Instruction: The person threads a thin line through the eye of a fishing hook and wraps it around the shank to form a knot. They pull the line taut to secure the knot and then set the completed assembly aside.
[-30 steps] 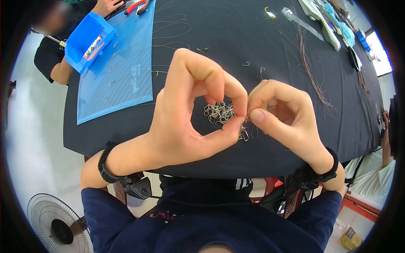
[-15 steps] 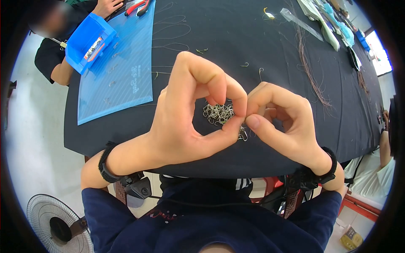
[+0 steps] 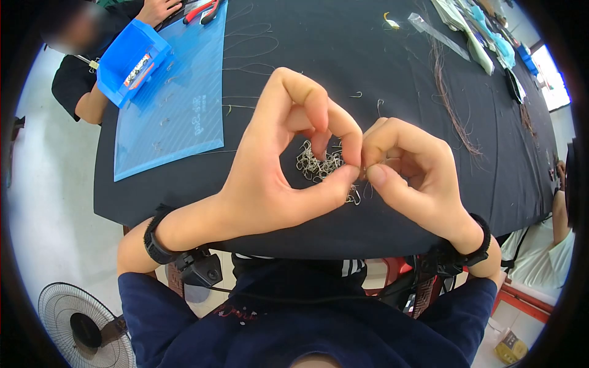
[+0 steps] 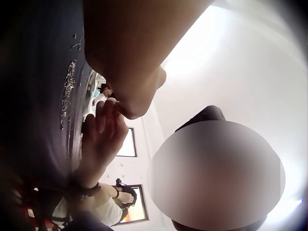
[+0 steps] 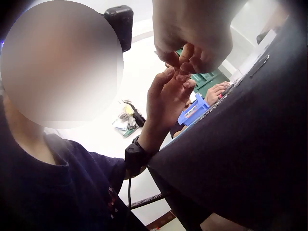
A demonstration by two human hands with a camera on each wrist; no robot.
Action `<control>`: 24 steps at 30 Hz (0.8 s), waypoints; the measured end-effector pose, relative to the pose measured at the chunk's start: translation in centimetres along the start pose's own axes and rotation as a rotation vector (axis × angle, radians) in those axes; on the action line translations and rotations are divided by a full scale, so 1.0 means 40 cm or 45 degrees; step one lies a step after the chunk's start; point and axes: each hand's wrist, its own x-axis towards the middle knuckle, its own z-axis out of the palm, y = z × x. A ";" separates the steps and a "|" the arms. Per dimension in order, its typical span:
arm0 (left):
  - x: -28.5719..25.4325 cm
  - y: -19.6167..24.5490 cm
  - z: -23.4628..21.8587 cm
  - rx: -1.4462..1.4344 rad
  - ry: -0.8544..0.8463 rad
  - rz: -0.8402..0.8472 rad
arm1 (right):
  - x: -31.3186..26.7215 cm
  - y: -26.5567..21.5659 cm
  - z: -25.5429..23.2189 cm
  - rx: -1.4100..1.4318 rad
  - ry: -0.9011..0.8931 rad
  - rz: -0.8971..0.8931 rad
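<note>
Both hands are raised over the black table, fingertips almost meeting. The left hand [image 3: 270, 159] pinches thumb against index finger, its other fingers bent. Beside it the right hand [image 3: 420, 168] also pinches, with a bit of thin line [image 3: 371, 189] hanging below its fingertips. What lies between the fingertips is tiny and mostly hidden. Behind the left fingers is a pile of small metal hooks [image 3: 316, 164], also visible in the left wrist view as a heap [image 4: 68, 91]. One loose hook [image 3: 380, 105] is just above the right hand.
On the left lie a blue translucent mat [image 3: 196, 116], a blue bin [image 3: 126, 61] and red-handled pliers [image 3: 202, 12], near another person [image 3: 83, 76]. Looped lines [image 3: 254, 46] extend from the mat. Reddish strands [image 3: 445, 92] and plastic packets [image 3: 466, 34] lie right.
The left hand has shifted slightly right and its knuckles now cover the greenish hook on the table. Its bent fingers reach lower inside the ring of thumb and index. The right hand has barely moved.
</note>
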 end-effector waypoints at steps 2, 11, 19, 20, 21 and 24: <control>0.002 0.002 -0.009 0.109 -0.020 0.076 | 0.001 -0.001 0.000 0.034 0.022 0.025; 0.002 0.013 -0.014 0.337 -0.066 0.276 | -0.002 -0.004 -0.004 0.029 -0.011 0.069; -0.001 0.012 -0.012 0.362 -0.071 0.240 | 0.000 -0.001 0.002 0.057 0.007 0.042; -0.002 0.013 -0.012 0.360 -0.078 0.233 | 0.000 -0.002 0.001 0.053 0.005 0.041; -0.002 0.013 -0.011 0.358 -0.086 0.227 | 0.000 -0.001 0.000 0.047 -0.007 0.047; -0.001 0.008 -0.007 0.336 -0.098 0.246 | -0.002 -0.001 -0.004 0.035 -0.032 0.051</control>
